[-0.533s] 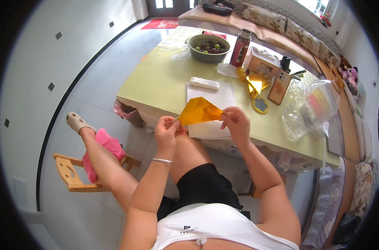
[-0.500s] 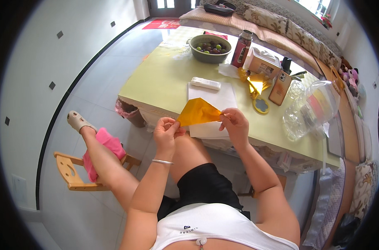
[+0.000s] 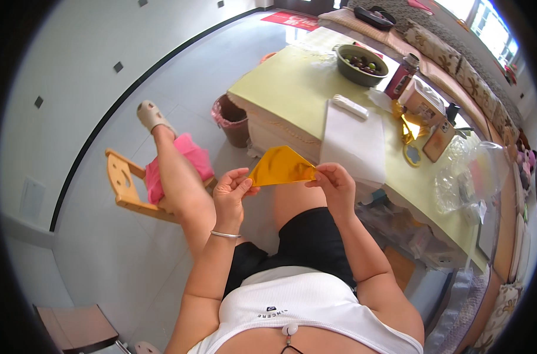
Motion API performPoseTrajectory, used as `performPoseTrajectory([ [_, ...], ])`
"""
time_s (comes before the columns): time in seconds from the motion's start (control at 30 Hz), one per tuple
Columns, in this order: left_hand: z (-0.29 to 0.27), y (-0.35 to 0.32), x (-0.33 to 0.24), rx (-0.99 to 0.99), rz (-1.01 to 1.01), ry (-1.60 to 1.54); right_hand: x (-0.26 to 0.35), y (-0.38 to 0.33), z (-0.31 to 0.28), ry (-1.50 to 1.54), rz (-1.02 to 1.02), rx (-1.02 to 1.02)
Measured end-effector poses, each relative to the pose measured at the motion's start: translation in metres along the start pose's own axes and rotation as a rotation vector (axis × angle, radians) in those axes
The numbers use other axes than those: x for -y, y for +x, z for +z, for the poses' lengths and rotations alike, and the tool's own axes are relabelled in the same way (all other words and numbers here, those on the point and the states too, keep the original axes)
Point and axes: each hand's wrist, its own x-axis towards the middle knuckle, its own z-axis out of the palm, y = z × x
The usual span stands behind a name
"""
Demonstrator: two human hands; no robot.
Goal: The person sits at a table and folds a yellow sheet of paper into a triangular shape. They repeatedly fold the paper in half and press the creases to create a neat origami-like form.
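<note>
A sheet of shiny gold paper [image 3: 282, 167], folded to a pointed shape with a long straight lower edge, is stretched between my hands above my lap. Its left corner is pinched by my left hand [image 3: 233, 186], thumb against fingers. The right corner sits in the pinch of my right hand [image 3: 335, 180]. Beyond the hands, white paper [image 3: 354, 141] lies at the table's near edge, with a white oblong object [image 3: 350, 107] on its far end.
The yellow-green table [image 3: 286, 88] carries a bowl of grapes [image 3: 363, 65], a thermos [image 3: 402, 76], a tissue box [image 3: 422, 101], more gold paper [image 3: 411, 128], a phone [image 3: 439, 141] and a clear plastic bag [image 3: 466, 177]. Left stand a lined bin [image 3: 233, 127] and a wooden chair [image 3: 123, 186].
The view has swung left, so the table appears further right. Both hands keep their pinch on the gold paper, which now shows over the lap and floor rather than against the table.
</note>
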Motion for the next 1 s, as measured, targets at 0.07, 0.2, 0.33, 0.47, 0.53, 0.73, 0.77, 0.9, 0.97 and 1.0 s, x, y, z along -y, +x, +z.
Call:
performPoseTrajectory([
  [0.07,-0.012,-0.015,-0.009,-0.055,0.003,0.031,0.006,-0.005,0.015,0.033,0.149,0.004],
  [0.2,-0.038,-0.035,-0.023,-0.093,0.038,0.076,0.002,-0.005,0.027,-0.012,0.264,0.141],
  [0.33,-0.056,-0.055,-0.032,-0.135,-0.007,0.046,-0.008,-0.016,0.044,-0.019,0.205,0.206],
  [0.47,-0.064,-0.064,-0.034,-0.179,-0.087,0.007,-0.007,-0.023,0.058,0.009,0.189,0.18],
  [0.53,-0.063,-0.068,-0.037,-0.171,-0.114,0.033,-0.005,-0.025,0.059,0.002,0.185,0.163],
  [0.73,-0.058,-0.07,-0.038,-0.07,-0.171,0.175,-0.001,-0.026,0.058,-0.085,0.047,0.137],
  [0.77,-0.058,-0.069,-0.034,-0.05,-0.155,0.191,-0.003,-0.024,0.056,-0.126,0.031,0.143],
  [0.9,-0.059,-0.068,-0.021,0.032,-0.137,0.245,-0.001,-0.027,0.047,-0.178,0.007,0.144],
  [0.97,-0.052,-0.066,-0.017,0.036,-0.155,0.196,-0.01,-0.023,0.045,0.025,0.068,0.12],
  [1.0,-0.047,-0.064,-0.016,0.041,-0.162,0.17,-0.014,-0.021,0.044,0.125,0.094,0.107],
])
